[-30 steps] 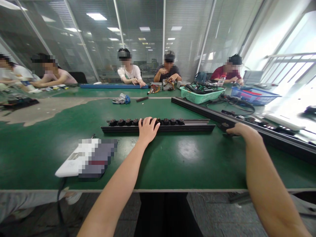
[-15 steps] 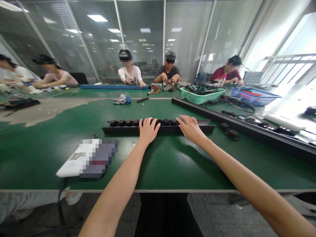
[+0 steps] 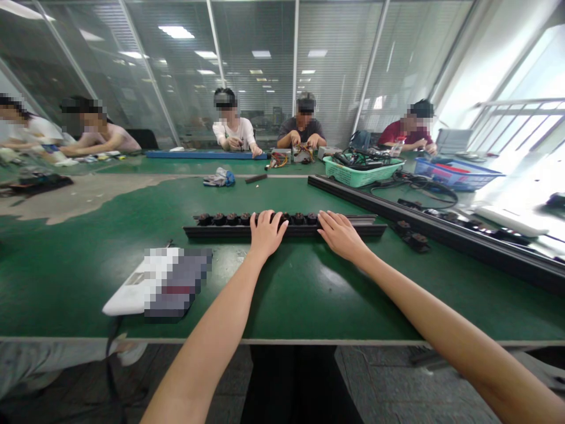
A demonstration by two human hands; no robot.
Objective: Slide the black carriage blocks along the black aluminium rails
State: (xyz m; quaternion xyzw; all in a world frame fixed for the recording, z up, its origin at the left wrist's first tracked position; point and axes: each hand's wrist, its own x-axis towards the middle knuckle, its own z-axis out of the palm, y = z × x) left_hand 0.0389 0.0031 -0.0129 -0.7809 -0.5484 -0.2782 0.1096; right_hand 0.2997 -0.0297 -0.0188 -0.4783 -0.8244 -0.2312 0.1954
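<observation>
A long black metal channel [image 3: 220,232] lies crosswise on the green table in front of me, with a row of small black socket-like modules [image 3: 232,219] along it. My left hand [image 3: 267,231] curls over the middle of the row, its fingertips hidden behind the modules and its thumb on the near side. Farther right, my right hand [image 3: 339,232] rests with fingers stretched out and nearly together, touching the right end of the row. Whatever lies beneath the palms is hidden. Part of the channel's far wall [image 3: 364,219] shows beyond the right hand.
A longer black channel [image 3: 424,229] runs diagonally at the right, near loose black modules [image 3: 412,237]. A green basket [image 3: 364,175] of cables and a blue basket [image 3: 468,179] stand behind it. Gloves [image 3: 219,177] lie mid-table; a white pouch [image 3: 126,294] lies front left. Several people sit opposite.
My right hand has settled lower onto the row, its fingers drawn closer together. The left hand keeps its place on the modules. The view has shifted slightly.
</observation>
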